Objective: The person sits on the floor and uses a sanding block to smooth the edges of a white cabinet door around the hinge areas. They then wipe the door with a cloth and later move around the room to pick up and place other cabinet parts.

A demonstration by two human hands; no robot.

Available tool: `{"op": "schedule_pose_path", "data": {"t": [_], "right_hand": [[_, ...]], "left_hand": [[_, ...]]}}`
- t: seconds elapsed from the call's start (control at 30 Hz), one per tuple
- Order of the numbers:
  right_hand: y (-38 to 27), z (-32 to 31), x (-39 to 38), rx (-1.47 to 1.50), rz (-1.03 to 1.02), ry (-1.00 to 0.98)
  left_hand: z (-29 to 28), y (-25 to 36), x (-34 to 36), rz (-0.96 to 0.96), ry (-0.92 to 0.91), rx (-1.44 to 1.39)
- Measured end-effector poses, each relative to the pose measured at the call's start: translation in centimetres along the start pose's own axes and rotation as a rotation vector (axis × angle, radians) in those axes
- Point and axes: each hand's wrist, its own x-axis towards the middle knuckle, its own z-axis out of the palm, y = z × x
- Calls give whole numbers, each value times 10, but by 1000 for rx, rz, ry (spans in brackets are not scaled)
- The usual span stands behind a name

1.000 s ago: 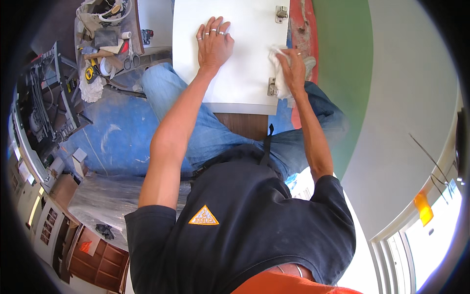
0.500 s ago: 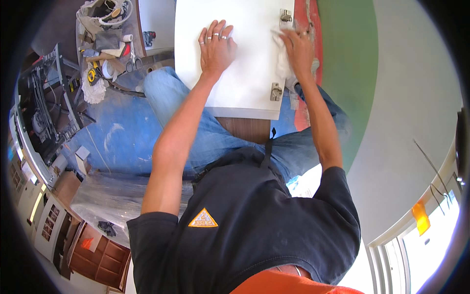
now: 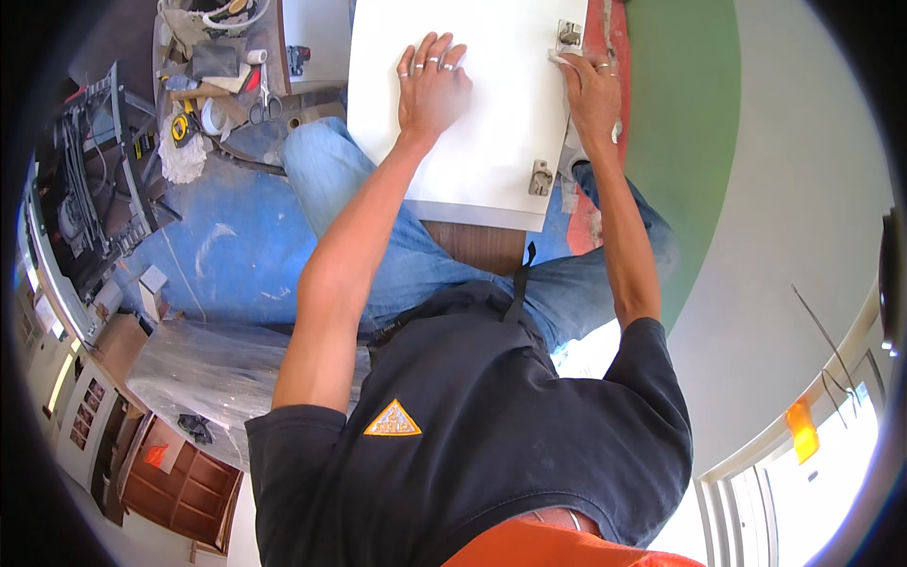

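My left hand (image 3: 433, 90) rests open on a white board (image 3: 472, 142) lying in front of me, fingers apart and slightly bent, with rings on them. My right hand (image 3: 590, 99) grips a white cloth (image 3: 557, 59) at the board's right edge, just below the upper metal hinge (image 3: 569, 36); most of the cloth is hidden by the hand. A lower metal hinge (image 3: 540, 177) sits on the same edge, nearer my legs.
Left of the board are cluttered tools, including scissors (image 3: 265, 104) and a tape measure (image 3: 181, 128). A black metal frame (image 3: 94, 180) stands far left, plastic-wrapped material (image 3: 203, 373) below. My jeans-covered legs (image 3: 331, 175) flank the board. A green-and-white wall (image 3: 680, 142) is at right.
My right hand has moved up and right with the cloth, toward the upper hinge. The board appears shifted slightly right in view, with my left hand still on it.
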Motion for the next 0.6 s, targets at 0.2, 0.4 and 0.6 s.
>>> {"op": "schedule_pose_path", "data": {"t": [0.2,0.4,0.6], "right_hand": [[65,-14,-2,14,313,22],[82,-20,66,423,191,45],[82,30,120,167,-239,-225]], "left_hand": [[-3,3,1,-7,12,-15],[-4,2,1,-25,-24,-5],[-4,3,3,-19,5,-43]]}}
